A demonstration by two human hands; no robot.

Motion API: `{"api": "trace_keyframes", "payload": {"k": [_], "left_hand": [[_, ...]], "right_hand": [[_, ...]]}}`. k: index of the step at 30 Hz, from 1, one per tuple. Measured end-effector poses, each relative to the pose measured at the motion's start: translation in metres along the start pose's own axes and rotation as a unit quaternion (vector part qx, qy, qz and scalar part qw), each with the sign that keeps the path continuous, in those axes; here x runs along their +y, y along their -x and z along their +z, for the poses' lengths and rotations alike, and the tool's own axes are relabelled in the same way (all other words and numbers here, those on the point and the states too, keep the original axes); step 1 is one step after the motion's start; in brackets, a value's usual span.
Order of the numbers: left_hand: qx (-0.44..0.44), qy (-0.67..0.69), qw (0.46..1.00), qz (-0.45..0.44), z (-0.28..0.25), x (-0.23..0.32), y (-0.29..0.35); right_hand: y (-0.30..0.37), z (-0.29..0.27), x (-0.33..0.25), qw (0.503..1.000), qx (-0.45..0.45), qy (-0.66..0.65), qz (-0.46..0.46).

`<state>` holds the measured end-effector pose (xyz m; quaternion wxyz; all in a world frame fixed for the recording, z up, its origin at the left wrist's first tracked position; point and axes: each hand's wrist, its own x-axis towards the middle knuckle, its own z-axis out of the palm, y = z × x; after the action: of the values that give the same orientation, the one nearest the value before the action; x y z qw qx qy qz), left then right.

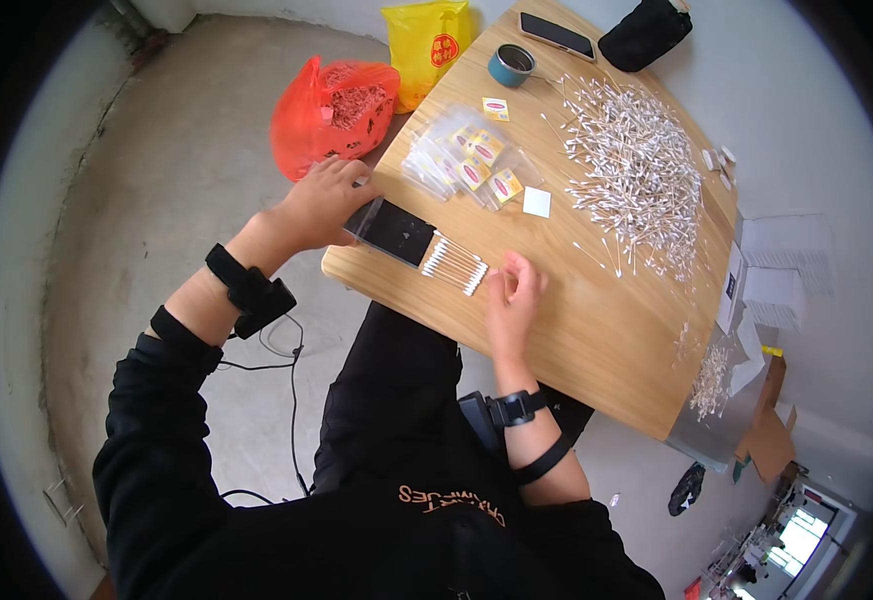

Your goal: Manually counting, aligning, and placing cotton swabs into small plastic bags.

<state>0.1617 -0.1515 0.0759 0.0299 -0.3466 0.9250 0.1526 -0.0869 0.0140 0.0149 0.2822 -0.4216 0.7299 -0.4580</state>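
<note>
My left hand (328, 205) is at the table's left corner, its fingers closed on the edge of a clear plastic bag (364, 217). The bag lies around the near end of a flat black plate (401, 232). A neat row of cotton swabs (454, 263) sticks out from the plate's right end, lying side by side. My right hand (516, 290) rests just right of the swab tips with its fingers curled in, and nothing shows between them. Beyond the plate lie several clear bags (446, 160) with yellow-and-white labels (506, 185).
A large heap of loose cotton swabs (636, 170) covers the table's right side. A white square card (536, 202), a teal cup (511, 65), a phone (556, 36) and a black pouch (646, 35) sit farther back. Red (306, 130) and yellow (421, 50) plastic bags stand past the left edge.
</note>
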Motion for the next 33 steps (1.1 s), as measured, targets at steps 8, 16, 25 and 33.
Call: {"api": "trace_keyframes", "payload": {"k": [8,16,25,33], "left_hand": [[0.122,0.003,0.992,-0.011,0.042,0.029,0.012],[0.124,0.087,0.988,-0.027,0.082,0.12,-0.001],[0.139,0.012,0.99,-0.026,0.101,0.127,-0.009],[0.104,0.033,0.994,-0.018,0.09,0.136,0.005]], "right_hand": [[-0.013,0.019,0.002,0.989,0.098,0.028,-0.104],[-0.008,0.04,-0.005,0.983,0.067,-0.163,-0.058],[-0.013,0.056,-0.017,0.986,0.043,-0.156,-0.037],[-0.059,-0.053,0.039,0.953,0.242,0.175,-0.054]]}}
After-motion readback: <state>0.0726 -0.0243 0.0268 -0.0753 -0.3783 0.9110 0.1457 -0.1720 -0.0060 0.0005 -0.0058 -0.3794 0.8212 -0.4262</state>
